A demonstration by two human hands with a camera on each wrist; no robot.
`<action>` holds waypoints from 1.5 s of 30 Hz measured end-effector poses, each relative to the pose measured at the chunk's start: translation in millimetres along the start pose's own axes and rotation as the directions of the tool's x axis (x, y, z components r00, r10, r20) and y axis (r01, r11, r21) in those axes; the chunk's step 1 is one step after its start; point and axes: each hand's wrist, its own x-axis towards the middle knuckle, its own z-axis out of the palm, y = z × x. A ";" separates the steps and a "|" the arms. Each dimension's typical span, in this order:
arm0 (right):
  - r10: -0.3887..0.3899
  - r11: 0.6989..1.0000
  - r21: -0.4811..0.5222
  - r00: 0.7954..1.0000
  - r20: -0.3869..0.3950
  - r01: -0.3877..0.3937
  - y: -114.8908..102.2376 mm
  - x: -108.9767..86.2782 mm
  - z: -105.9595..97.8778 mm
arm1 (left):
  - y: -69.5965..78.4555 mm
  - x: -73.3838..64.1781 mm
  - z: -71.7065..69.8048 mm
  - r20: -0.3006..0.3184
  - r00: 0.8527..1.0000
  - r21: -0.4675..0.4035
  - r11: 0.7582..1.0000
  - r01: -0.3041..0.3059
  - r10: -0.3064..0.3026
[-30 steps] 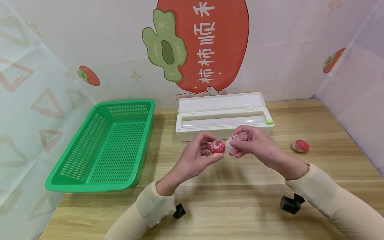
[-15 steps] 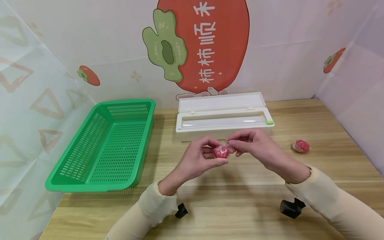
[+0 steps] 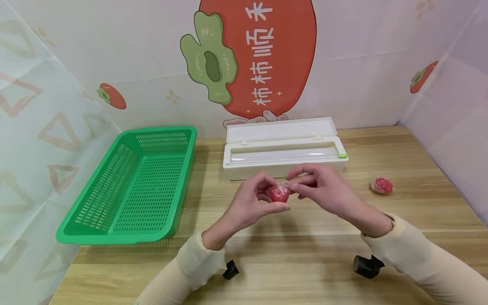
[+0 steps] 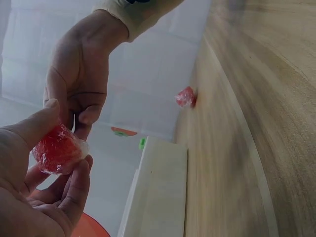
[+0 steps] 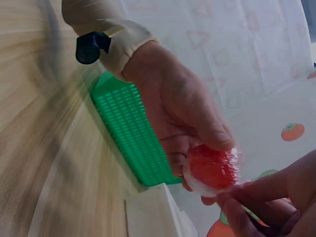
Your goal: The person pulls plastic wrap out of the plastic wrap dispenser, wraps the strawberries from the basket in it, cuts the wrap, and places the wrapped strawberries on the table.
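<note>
A small red ball [image 3: 279,194] wrapped in clear plastic film is held up over the table. My left hand [image 3: 248,202] holds it between thumb and fingers. From the right, my right hand [image 3: 328,189] pinches the gathered end of the film between thumb and index finger. In the left wrist view the ball [image 4: 58,152] looks glossy and crinkled under its wrap. The right wrist view shows the ball [image 5: 213,168] with film drawn together at the right fingertips. What the ball is made of cannot be told.
Behind the hands lies an open white box [image 3: 263,170] with a roll of plastic film [image 3: 284,155]. A green plastic basket [image 3: 183,186] stands at the left. Another film-wrapped red piece [image 3: 382,185] rests on the wooden table [image 3: 289,262] at the right.
The loose film, spread between the hands a second ago, is now gathered to a narrow end at the right fingertips. The ball has shifted slightly right and toward me.
</note>
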 end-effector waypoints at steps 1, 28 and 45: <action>-0.011 0.999 -0.037 1.000 -0.027 0.010 -0.1 -0.1 1.9 | 0.1 0.2 0.7 -0.003 1.000 0.006 1.000 -0.008 0.008; -0.363 0.921 -0.219 0.914 -0.180 0.322 4.0 -12.8 26.9 | -8.9 4.8 6.9 -0.050 0.998 0.050 0.999 -0.020 0.022; -0.467 0.881 -0.254 0.813 -0.346 0.398 14.3 -5.3 29.9 | 6.4 5.5 6.4 -0.014 1.000 -0.290 0.957 0.022 -0.028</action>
